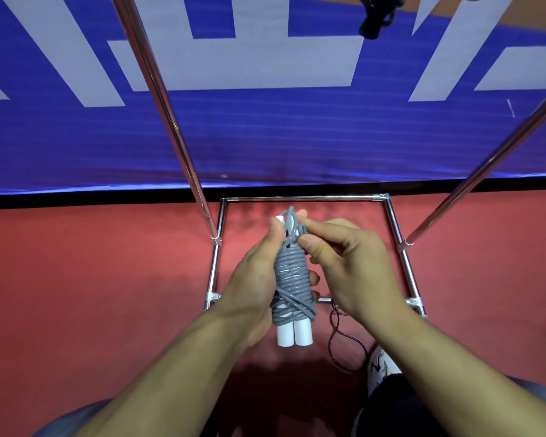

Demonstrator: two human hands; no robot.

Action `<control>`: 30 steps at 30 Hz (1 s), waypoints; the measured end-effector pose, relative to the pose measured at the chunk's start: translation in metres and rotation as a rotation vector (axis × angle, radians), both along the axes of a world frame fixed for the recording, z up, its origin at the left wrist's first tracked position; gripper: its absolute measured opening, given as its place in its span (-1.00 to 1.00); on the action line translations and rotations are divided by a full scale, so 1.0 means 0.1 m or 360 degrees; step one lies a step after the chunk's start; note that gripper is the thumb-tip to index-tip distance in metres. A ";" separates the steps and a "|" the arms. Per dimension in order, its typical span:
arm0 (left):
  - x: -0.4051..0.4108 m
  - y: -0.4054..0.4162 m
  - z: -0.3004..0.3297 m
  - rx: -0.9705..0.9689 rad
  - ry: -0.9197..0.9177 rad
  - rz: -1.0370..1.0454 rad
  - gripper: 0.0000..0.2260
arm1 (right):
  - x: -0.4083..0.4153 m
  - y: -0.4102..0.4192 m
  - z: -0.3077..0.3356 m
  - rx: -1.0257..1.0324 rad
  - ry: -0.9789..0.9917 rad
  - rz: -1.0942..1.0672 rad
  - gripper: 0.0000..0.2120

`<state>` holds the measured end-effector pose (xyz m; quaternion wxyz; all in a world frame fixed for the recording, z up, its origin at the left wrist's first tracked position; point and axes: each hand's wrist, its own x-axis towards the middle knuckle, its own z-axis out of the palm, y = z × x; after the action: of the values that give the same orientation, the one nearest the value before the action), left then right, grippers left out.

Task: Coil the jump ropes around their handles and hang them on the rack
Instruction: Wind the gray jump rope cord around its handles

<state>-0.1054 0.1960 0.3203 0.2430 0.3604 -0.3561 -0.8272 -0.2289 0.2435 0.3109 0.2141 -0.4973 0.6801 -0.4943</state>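
Note:
A grey jump rope [292,275] is wound tightly round its two white handles [294,335], which stand side by side, upright, in front of me. My left hand [255,275] grips the bundle from the left, thumb up near the top of a handle. My right hand [347,260] pinches the loose grey loop at the top of the coil. The chrome rack [306,198] stands just beyond, its base frame on the floor and two uprights [167,118] rising either side. A black coiled rope [375,17] hangs at the top edge.
A thin black rope [336,339] lies on the red floor by the rack's near bar. A blue and white banner [265,134] stands behind the rack. My shoe [380,367] shows at lower right.

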 end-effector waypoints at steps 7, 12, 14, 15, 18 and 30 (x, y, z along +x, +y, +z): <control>-0.01 0.00 -0.03 -0.0041 -0.0018 -0.0020 -0.61 | -0.04 0.00 0.07 0.0085 -0.0198 0.0041 -0.77; -0.02 0.00 -0.08 -0.0103 -0.0138 -0.0001 -0.68 | -0.09 0.01 0.13 0.0209 0.0154 0.0114 -0.88; -0.04 0.00 -0.08 -0.0124 -0.0158 0.0011 -0.74 | -0.07 0.02 0.14 0.0215 0.0247 0.0105 -0.90; -0.05 0.00 -0.09 -0.0140 -0.0165 0.0027 -0.77 | -0.06 0.03 0.14 0.0204 0.0263 0.0098 -0.90; -0.07 0.01 -0.11 -0.0225 -0.0199 0.0089 -0.83 | -0.02 0.06 0.15 0.0138 -0.0047 0.0106 -0.69; 0.07 -0.12 -0.16 -0.1418 -0.0950 0.0302 -0.87 | -0.04 0.05 0.12 0.0027 -0.0345 0.0405 -0.74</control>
<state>-0.0980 0.1839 0.3045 0.3340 0.4724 -0.6916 -0.4324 -0.2324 0.2487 0.3225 0.3512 -0.5215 0.5885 -0.5083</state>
